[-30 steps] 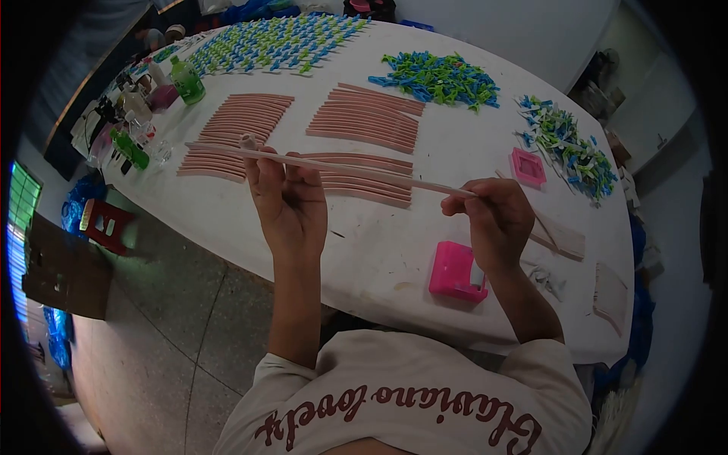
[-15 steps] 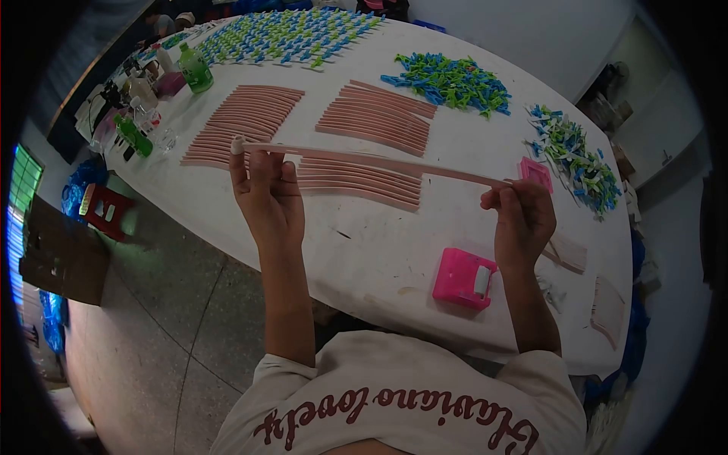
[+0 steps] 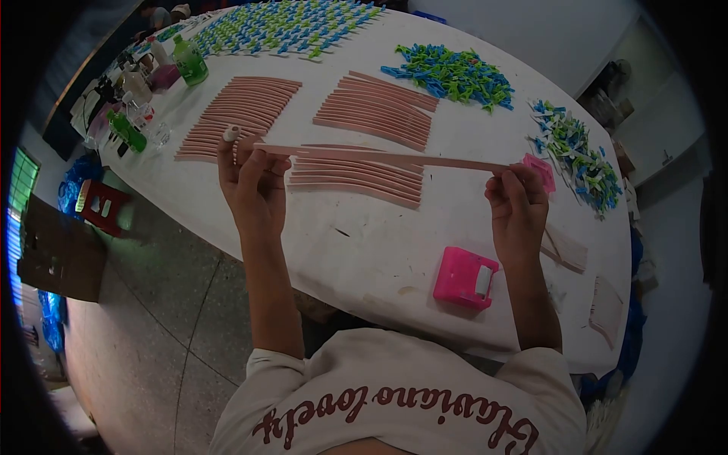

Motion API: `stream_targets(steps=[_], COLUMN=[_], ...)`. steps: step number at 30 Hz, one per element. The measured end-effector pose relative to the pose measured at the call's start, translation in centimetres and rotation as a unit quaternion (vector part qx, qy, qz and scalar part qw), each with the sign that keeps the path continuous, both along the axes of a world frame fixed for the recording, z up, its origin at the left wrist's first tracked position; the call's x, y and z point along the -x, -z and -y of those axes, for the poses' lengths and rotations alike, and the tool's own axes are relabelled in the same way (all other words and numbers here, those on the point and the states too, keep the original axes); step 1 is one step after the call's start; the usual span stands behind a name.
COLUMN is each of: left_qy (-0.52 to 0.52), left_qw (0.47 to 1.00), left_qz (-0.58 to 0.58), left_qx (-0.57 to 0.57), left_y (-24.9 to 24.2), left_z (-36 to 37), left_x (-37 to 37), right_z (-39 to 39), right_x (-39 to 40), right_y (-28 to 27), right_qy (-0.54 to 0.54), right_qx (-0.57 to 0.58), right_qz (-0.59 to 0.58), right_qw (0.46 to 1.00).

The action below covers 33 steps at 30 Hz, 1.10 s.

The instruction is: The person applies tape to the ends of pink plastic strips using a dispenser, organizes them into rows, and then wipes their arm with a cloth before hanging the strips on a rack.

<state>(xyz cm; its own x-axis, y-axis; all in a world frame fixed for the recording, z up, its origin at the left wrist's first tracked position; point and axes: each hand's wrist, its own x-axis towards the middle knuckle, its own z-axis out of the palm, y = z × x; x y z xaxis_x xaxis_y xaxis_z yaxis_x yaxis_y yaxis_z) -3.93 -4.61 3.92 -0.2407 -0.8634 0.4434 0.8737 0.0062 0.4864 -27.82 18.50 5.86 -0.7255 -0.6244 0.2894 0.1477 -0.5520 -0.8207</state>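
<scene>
Both hands hold one long thin pink strip [image 3: 379,156] level above the white table [image 3: 379,243]. The left hand [image 3: 250,186] has its fingers closed on one end, the right hand [image 3: 518,205] pinches the other. Rows of pink strips [image 3: 371,114] lie beneath; a pink plastic box [image 3: 464,277] sits near the right wrist, contents unclear.

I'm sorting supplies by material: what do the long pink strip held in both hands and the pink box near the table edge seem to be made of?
The long pink strip, held between the left hand and right hand, looks like thin matte paper or card: flat, dull, spanning hand to hand. Foam cannot be ruled out. The pink box looks like moulded plastic: bright, smooth, crisp edges, with a whitish roll inside, possibly tape.
</scene>
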Motion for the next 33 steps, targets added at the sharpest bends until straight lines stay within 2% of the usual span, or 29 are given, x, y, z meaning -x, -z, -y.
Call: stream_targets(steps=[6,13,15,16,19,21,22,24,25,28,30,31,33], left_qy=[0.069,0.102,0.116,0.117,0.138,0.121,0.122,0.15,0.15,0.111,0.065,0.066,0.004], left_qw=[0.996,0.989,0.975,0.975,0.956,0.913,0.913,0.883,0.882,0.853,0.832,0.832,0.817], left_qz=[0.047,0.098,0.171,0.171,0.226,0.345,0.345,0.378,0.377,0.428,0.458,0.458,0.502], left_qx=[0.02,0.038,0.083,0.084,0.124,0.181,0.182,0.237,0.238,0.278,0.306,0.304,0.284], left_y=[0.3,1.4,1.8,2.0,2.1,2.0,2.1,2.6,3.1,4.5,5.3,5.6,6.4], left_z=[2.9,6.7,8.1,8.9,10.8,12.0,12.5,13.5,14.2,16.1,17.0,17.4,17.8], left_x=[0.4,1.3,1.2,1.3,1.5,1.6,1.9,2.5,2.8,3.7,4.4,4.7,5.2], right_z=[0.7,1.9,2.2,2.4,3.2,4.0,4.4,5.2,5.6,7.0,7.9,8.2,9.0], right_x=[1.6,3.0,3.8,4.2,5.5,6.3,7.1,8.6,9.0,10.2,10.8,11.0,11.1], right_y=[0.7,0.8,1.0,1.1,1.6,1.8,2.1,3.2,3.7,5.3,6.4,6.6,7.0], right_qy=[-0.051,-0.085,-0.106,-0.105,-0.131,-0.135,-0.133,-0.131,-0.129,-0.118,-0.086,-0.086,-0.065], right_qx=[-0.056,-0.112,-0.15,-0.149,-0.192,-0.232,-0.231,-0.288,-0.288,-0.314,-0.326,-0.328,-0.347], right_qz=[0.119,0.142,0.112,0.112,0.048,-0.033,-0.032,-0.171,-0.171,-0.214,-0.32,-0.319,-0.364], right_qw=[0.99,0.98,0.977,0.977,0.972,0.963,0.963,0.933,0.933,0.917,0.885,0.885,0.862])
